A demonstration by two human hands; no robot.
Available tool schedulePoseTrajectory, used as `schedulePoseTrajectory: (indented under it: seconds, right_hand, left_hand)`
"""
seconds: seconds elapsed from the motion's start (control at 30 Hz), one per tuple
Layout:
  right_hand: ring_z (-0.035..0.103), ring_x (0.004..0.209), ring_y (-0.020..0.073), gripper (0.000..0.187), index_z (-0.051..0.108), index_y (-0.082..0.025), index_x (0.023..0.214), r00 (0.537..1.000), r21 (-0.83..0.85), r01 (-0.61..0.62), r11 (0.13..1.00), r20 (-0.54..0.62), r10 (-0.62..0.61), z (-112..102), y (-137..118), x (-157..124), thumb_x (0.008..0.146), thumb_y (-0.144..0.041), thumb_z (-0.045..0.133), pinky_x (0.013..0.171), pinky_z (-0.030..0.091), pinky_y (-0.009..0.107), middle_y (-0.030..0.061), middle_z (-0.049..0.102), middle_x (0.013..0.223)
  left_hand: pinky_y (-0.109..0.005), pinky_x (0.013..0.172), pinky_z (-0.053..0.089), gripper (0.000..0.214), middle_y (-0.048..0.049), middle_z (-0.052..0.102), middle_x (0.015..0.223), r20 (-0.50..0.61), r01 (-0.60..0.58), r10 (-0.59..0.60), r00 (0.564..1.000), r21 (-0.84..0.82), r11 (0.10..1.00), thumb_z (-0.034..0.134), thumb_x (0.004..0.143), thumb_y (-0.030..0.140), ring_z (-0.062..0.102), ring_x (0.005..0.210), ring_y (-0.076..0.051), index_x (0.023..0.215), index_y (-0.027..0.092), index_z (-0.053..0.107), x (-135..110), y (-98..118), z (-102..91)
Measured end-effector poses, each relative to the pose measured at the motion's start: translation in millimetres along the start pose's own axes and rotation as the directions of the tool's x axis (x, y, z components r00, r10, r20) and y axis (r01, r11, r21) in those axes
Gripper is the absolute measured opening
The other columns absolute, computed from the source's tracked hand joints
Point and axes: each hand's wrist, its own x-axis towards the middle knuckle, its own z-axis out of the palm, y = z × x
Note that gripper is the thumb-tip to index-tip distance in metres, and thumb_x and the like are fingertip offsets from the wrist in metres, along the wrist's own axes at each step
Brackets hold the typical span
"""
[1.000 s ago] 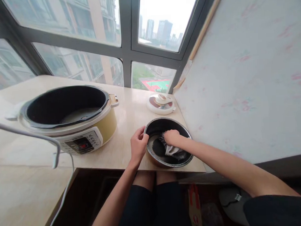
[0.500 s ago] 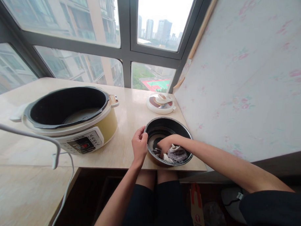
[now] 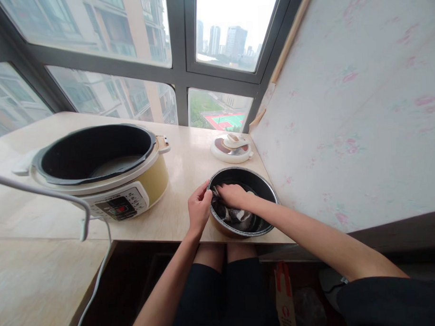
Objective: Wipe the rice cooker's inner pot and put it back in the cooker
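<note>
A round dark inner pot (image 3: 264, 192) with a silvery rim stands on the counter close to its front edge. My left hand (image 3: 199, 205) grips the rim on its left side, thumb on top. Reaching inside, my right hand (image 3: 233, 195) presses a crumpled grey and white cloth (image 3: 237, 215) against the left inner wall. Its fingertips are partly hidden by the cloth and the pot. Behind the pot lies a white lid (image 3: 231, 148) with a brown and silvery top.
At left stands a yellow and white electric pressure cooker (image 3: 154, 182), open on top with a dark inside. A grey-white cord (image 3: 84, 220) hangs in front of it. The papered wall (image 3: 345, 130) bounds the right side; a paper bag (image 3: 285, 303) stands below the counter.
My right hand has moved left and away from me inside the pot, taking part of the cloth to the left wall. My left hand keeps its hold on the rim.
</note>
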Motion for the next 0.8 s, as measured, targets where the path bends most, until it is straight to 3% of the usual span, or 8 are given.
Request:
schedulePoseTrajectory:
  seconds: [0.13,0.27,0.47,0.57,0.67,0.73,0.8]
  right_hand:
    - [0.069,0.110,0.0333,0.041,0.059,-0.010,0.133,0.989,-0.082,-0.137,0.987,0.042,0.140,-11,9,2,0.099,-0.015,0.036,0.085,0.055,0.044,0.0268,0.067,0.123]
    - [0.070,0.108,0.0358,0.034,0.073,-0.009,0.115,0.953,-0.147,-0.227,0.963,0.170,0.251,-24,20,-5,0.090,-0.008,0.050,0.085,0.056,0.047,0.0262,0.071,0.116]
    - [0.070,0.106,0.0375,0.032,0.078,-0.013,0.106,0.901,-0.215,-0.200,0.956,0.342,0.266,-46,28,-22,0.075,-0.014,0.073,0.083,0.055,0.047,0.0224,0.074,0.113]
    - [0.072,0.096,0.0335,0.033,0.079,-0.012,0.098,0.841,-0.153,-0.082,0.985,0.520,0.151,-62,32,-26,0.066,-0.019,0.080,0.076,0.054,0.037,0.0169,0.077,0.103]
    - [0.072,0.087,0.0270,0.032,0.078,-0.014,0.101,0.777,0.046,0.033,0.998,0.627,-0.055,-76,30,-36,0.070,-0.022,0.075,0.066,0.049,0.029,0.0107,0.077,0.096]
    - [0.071,0.085,0.0258,0.036,0.076,-0.017,0.106,0.802,0.121,0.096,0.988,0.579,-0.149,-81,23,-45,0.072,-0.027,0.072,0.063,0.045,0.029,0.0089,0.077,0.097]
    - [0.070,0.084,0.0262,0.038,0.073,-0.020,0.109,0.858,0.126,0.156,0.980,0.473,-0.198,-83,13,-56,0.073,-0.032,0.069,0.061,0.042,0.029,0.0086,0.076,0.098]
  left_hand:
    - [-0.045,0.106,0.049,0.042,-0.0126,0.073,0.120,0.042,-0.012,0.011,0.999,0.008,1.000,0.066,0.079,0.032,0.068,0.115,-0.029,0.115,0.013,0.075,1,-1,-2.8]
    - [-0.043,0.104,0.050,0.042,-0.0123,0.074,0.118,0.036,-0.014,0.014,0.999,0.007,1.000,0.066,0.079,0.032,0.069,0.112,-0.028,0.115,0.014,0.074,1,-1,-2.0]
    - [-0.042,0.103,0.051,0.039,-0.0124,0.074,0.116,-0.018,0.008,-0.008,1.000,-0.020,1.000,0.066,0.079,0.030,0.069,0.111,-0.027,0.113,0.013,0.075,-2,1,2.4]
    - [-0.042,0.107,0.049,0.036,-0.0116,0.074,0.117,-0.061,0.006,-0.008,0.998,-0.024,1.000,0.066,0.080,0.030,0.068,0.114,-0.027,0.111,0.014,0.076,-4,1,4.0]
    - [-0.043,0.109,0.047,0.035,-0.0115,0.074,0.119,-0.097,-0.001,-0.001,0.995,-0.027,1.000,0.064,0.082,0.031,0.067,0.117,-0.027,0.110,0.014,0.077,-6,0,6.0]
    - [-0.044,0.109,0.047,0.035,-0.0116,0.074,0.119,-0.117,0.004,-0.008,0.993,-0.036,0.999,0.065,0.082,0.030,0.067,0.117,-0.027,0.110,0.014,0.077,-8,0,7.7]
    - [-0.044,0.108,0.048,0.034,-0.0117,0.074,0.117,-0.139,0.012,-0.019,0.990,-0.052,0.999,0.065,0.081,0.029,0.068,0.115,-0.027,0.109,0.014,0.077,-9,0,9.3]
